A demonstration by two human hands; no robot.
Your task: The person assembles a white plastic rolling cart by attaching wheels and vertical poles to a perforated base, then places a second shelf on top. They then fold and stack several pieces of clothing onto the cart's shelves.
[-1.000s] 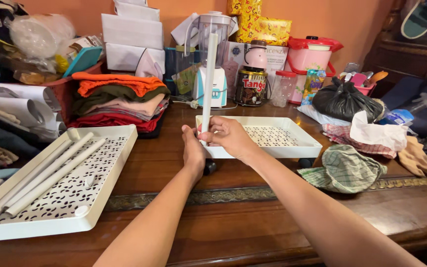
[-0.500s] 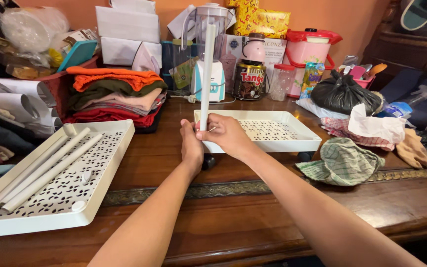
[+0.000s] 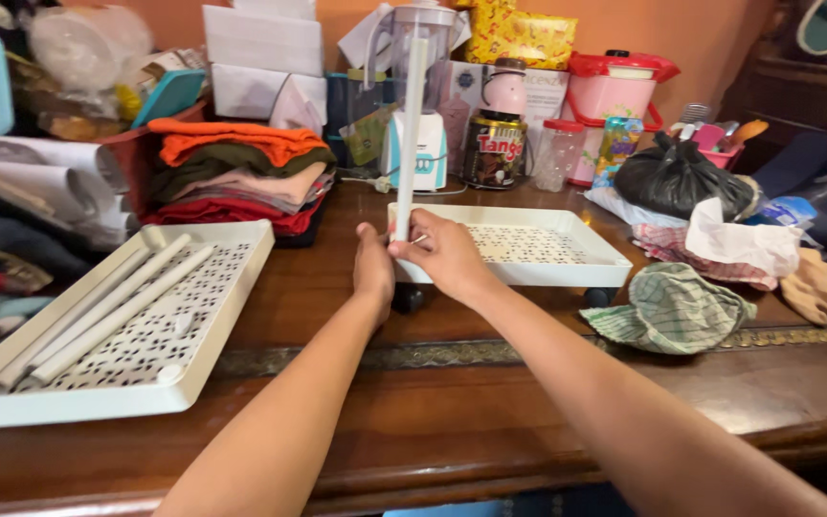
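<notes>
I am holding a white pole upright at the near left corner of the wheeled white tray on the worktop. My right hand is pinching the pole's base; my left hand is pressing just beside it. Left of this tray, a second tray is carrying loose poles.

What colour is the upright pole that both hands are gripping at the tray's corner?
White, or pale cream; the pole shows clearly in the head view.

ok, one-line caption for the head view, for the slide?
Both hands, left hand and right hand, hold a white pole upright at the corner of a wheeled perforated tray.
</notes>
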